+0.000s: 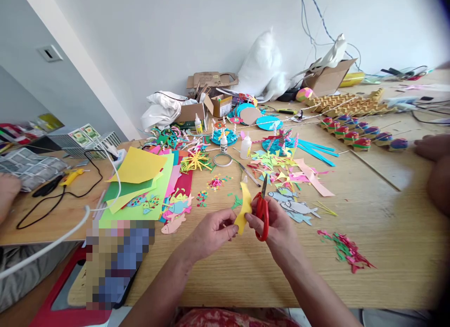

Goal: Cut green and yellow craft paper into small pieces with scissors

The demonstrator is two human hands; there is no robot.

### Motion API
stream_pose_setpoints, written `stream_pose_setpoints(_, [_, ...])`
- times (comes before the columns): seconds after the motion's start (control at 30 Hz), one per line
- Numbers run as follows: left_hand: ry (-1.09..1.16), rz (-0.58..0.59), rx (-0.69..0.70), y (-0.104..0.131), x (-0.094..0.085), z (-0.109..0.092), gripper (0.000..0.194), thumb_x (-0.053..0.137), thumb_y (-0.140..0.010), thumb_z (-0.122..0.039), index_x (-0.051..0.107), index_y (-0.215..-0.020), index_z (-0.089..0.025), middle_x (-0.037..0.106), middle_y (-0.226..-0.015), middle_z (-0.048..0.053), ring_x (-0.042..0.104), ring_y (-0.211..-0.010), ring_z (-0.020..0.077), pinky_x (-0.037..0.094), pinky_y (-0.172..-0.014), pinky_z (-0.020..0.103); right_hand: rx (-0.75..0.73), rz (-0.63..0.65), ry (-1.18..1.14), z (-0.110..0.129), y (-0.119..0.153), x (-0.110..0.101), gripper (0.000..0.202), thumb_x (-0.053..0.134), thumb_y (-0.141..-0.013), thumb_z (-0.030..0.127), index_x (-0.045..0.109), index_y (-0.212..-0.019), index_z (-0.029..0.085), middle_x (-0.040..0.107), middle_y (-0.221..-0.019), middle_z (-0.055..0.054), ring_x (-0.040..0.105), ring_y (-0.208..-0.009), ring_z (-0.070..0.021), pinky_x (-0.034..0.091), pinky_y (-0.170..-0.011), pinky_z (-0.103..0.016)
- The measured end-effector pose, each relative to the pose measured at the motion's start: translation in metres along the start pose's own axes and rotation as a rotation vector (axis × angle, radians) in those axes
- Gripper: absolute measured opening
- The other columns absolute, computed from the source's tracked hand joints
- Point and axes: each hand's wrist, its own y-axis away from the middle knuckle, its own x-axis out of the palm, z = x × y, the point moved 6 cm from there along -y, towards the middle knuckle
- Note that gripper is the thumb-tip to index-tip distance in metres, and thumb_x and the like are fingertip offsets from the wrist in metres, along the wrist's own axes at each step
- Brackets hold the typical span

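Observation:
A strip of yellow paper [243,207] is pinched near its lower end in my left hand [218,231]. My right hand [279,228] is wrapped round red-handled scissors [262,219], blades pointing up and away, while its thumb touches the yellow paper's right edge. The blades look nearly together and are apart from the paper. Just beyond the right hand lie grey-blue paper fish [295,207]. To the left of the left hand are pink, teal and yellow paper fish [176,209]. Small green scraps [237,201] lie just behind the yellow paper.
Coloured paper sheets [138,165] are stacked at left, near a pixelated phone-like object [121,266]. Paper scraps [281,165], glue bottles [245,147] and a tape ring [222,160] spread behind my hands. Red and green clippings [346,252] lie at right. Other people's arms show at both sides.

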Motion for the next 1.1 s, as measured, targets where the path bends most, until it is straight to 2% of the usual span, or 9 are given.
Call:
stream_pose_setpoints(0.2, [0.2,-0.111,0.004,-0.003,0.009,0.009,0.023,0.054,-0.072,-0.036,0.051,-0.079,-0.014,0.048,-0.065,-0.001,0.046,-0.058,0.0091,0.039,-0.055,0.021,-0.071,-0.124,-0.061,-0.003,0.004,-0.002,0.026,0.068,-0.064,0.028,0.048,-0.079,0.021,0.049,-0.066,0.006,0.044,-0.053,-0.0077,0.036,-0.044,-0.018])
stream_pose_setpoints(0.33, [0.23,-0.226,0.006,-0.002,0.01,0.013,0.021,0.055,-0.072,-0.034,0.052,-0.068,-0.014,0.048,-0.059,-0.002,0.044,-0.056,0.0088,0.039,-0.055,0.021,-0.086,-0.123,0.01,-0.004,0.008,-0.003,0.025,0.065,-0.066,0.029,0.047,-0.081,0.021,0.049,-0.068,0.004,0.044,-0.054,-0.0086,0.036,-0.045,-0.019])
stream_pose_setpoints(0.43, [0.211,-0.244,0.007,0.001,0.003,0.01,0.02,0.055,-0.072,-0.034,0.053,-0.069,-0.014,0.05,-0.06,-0.001,0.046,-0.057,0.0094,0.039,-0.056,0.021,-0.082,-0.027,0.18,-0.005,0.015,-0.008,0.021,0.058,-0.072,0.035,0.046,-0.08,0.02,0.05,-0.071,0.002,0.044,-0.056,-0.0102,0.036,-0.047,-0.021])
stream_pose_setpoints(0.57, [0.165,-0.241,0.032,0.006,-0.01,0.002,0.022,0.053,-0.074,-0.036,0.054,-0.073,-0.014,0.052,-0.064,0.0,0.048,-0.061,0.0101,0.041,-0.059,0.022,-0.015,0.283,0.506,-0.015,0.038,-0.008,0.022,0.044,-0.08,0.038,0.045,-0.069,0.019,0.044,-0.059,0.003,0.04,-0.055,-0.0115,0.034,-0.051,-0.023])
stream_pose_setpoints(0.67, [0.155,-0.213,0.048,0.006,-0.012,-0.002,0.021,0.052,-0.076,-0.035,0.054,-0.074,-0.014,0.053,-0.068,0.001,0.049,-0.063,0.0105,0.042,-0.061,0.023,0.068,0.405,0.634,-0.023,0.053,-0.007,0.026,0.038,-0.083,0.038,0.041,-0.065,0.019,0.042,-0.059,0.004,0.04,-0.057,-0.0115,0.033,-0.052,-0.023])
stream_pose_setpoints(0.9, [0.155,-0.092,0.073,0.004,0.0,-0.002,0.019,0.05,-0.078,-0.033,0.052,-0.076,-0.014,0.052,-0.069,0.001,0.049,-0.066,0.0107,0.042,-0.063,0.023,0.112,0.456,0.704,-0.019,0.053,0.003,0.028,0.036,-0.084,0.038,0.039,-0.063,0.02,0.039,-0.057,0.005,0.036,-0.054,-0.0106,0.028,-0.05,-0.022])
stream_pose_setpoints(1.1, [0.118,-0.06,0.064,0.005,0.002,0.001,0.017,0.048,-0.079,-0.031,0.052,-0.076,-0.014,0.051,-0.069,0.0,0.048,-0.064,0.0099,0.04,-0.063,0.023,0.111,0.468,0.707,-0.02,0.047,0.007,0.027,0.036,-0.083,0.037,0.038,-0.063,0.02,0.037,-0.056,0.005,0.035,-0.053,-0.0102,0.026,-0.049,-0.022])
